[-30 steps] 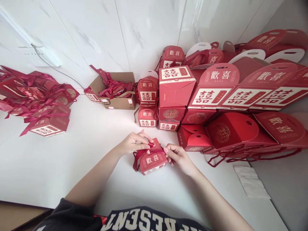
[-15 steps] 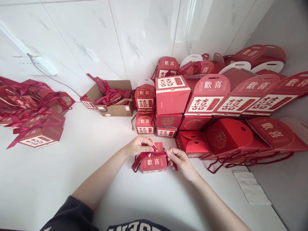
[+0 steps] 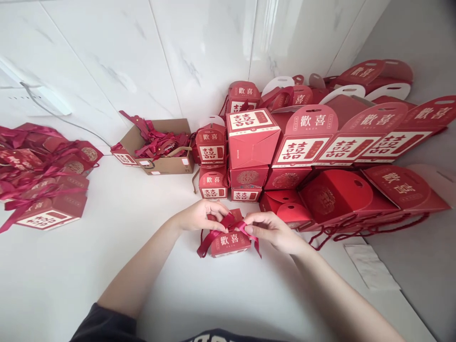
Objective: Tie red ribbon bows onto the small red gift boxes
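A small red gift box point(image 3: 231, 244) with gold characters stands on the white table in front of me. Across its top runs a dark red satin ribbon point(image 3: 209, 243), its tails hanging at both sides. My left hand point(image 3: 203, 217) pinches the ribbon at the left of the box's top. From the right, my right hand point(image 3: 272, 230) pinches another part of the same ribbon, close to the middle. Both hands are closed, their fingertips a short way apart. Part of the box top is hidden behind the fingers and ribbon.
Stacked red gift boxes point(image 3: 308, 142) fill the back right, some with cord handles. A cardboard box point(image 3: 167, 165) of red ribbons stands by the tiled wall. Ribboned boxes point(image 3: 53, 199) are grouped at the left. A folded white tissue point(image 3: 372, 267) lies near the right edge.
My right hand has moved from the box's right side inward and up to its top, bringing the ribbon along. The fingertips are closer together. The camera view has shifted slightly.
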The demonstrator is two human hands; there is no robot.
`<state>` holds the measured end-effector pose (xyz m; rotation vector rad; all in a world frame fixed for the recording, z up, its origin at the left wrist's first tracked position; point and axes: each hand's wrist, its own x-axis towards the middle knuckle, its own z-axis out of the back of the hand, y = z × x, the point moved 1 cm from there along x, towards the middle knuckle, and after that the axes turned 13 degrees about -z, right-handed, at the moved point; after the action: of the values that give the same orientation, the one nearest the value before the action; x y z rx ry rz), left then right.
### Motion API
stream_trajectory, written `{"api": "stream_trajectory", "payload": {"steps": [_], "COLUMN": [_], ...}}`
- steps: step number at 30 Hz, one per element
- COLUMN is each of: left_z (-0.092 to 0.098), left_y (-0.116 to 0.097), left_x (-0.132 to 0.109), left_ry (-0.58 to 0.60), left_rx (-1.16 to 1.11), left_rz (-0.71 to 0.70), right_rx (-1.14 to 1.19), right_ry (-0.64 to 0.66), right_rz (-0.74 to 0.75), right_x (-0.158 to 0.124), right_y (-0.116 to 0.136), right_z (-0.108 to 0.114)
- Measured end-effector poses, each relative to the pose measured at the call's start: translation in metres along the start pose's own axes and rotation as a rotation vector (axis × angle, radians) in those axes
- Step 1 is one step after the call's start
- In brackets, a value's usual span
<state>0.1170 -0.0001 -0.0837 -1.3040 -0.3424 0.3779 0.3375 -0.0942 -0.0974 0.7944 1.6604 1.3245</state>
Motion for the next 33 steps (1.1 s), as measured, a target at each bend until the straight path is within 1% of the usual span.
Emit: {"api": "stream_trajectory", "payload": {"steps": [3,7,9,11,15,17,19,20,23,25,30,33], "left_z": [0.000,0.000,-0.001,-0.001,-0.002,-0.003,-0.004,-0.004,-0.005,-0.006,-0.007,-0.008], "left_y": [-0.005,-0.007,-0.008,-0.008,-0.006,-0.004,-0.004,-0.004,-0.005,-0.006,-0.007,-0.009], "left_x": [0.000,0.000,0.000,-0.001,-0.001,-0.001,0.000,0.000,0.000,-0.001,-0.003,-0.003], "left_ry": [0.021,0.017,0.032,0.051,0.002,-0.034,-0.046,-0.047,-0.050,-0.051,-0.114,-0.103], "left_rx": [0.027,0.035,0.067,0.112,0.157,0.175,0.178,0.175,0.171,0.146,0.031,0.002], "left_rz": [0.005,-0.058,-0.087,-0.104,-0.126,-0.120,-0.117,-0.116,-0.101,-0.069,0.000,0.011], "right_rx": [-0.119,-0.427,-0.558,-0.629,-0.688,-0.696,-0.652,-0.622,-0.600,-0.631,-0.613,-0.590], "right_ry": [0.050,0.081,0.090,0.079,0.030,0.016,-0.002,-0.030,-0.199,-0.248,-0.181,-0.177], "right_rz": [0.031,0.091,0.096,0.093,0.106,0.109,0.104,0.101,0.092,0.078,0.104,0.128], "right_x": [0.013,0.024,0.027,0.028,0.025,0.021,0.015,0.013,0.009,0.011,0.024,0.028], "right_y": [0.017,0.035,0.039,0.040,0.037,0.040,0.045,0.048,0.051,0.047,0.032,0.030], "right_z": [-0.002,-0.005,-0.008,-0.011,-0.014,-0.012,-0.006,-0.003,0.006,0.007,-0.001,-0.002]}}
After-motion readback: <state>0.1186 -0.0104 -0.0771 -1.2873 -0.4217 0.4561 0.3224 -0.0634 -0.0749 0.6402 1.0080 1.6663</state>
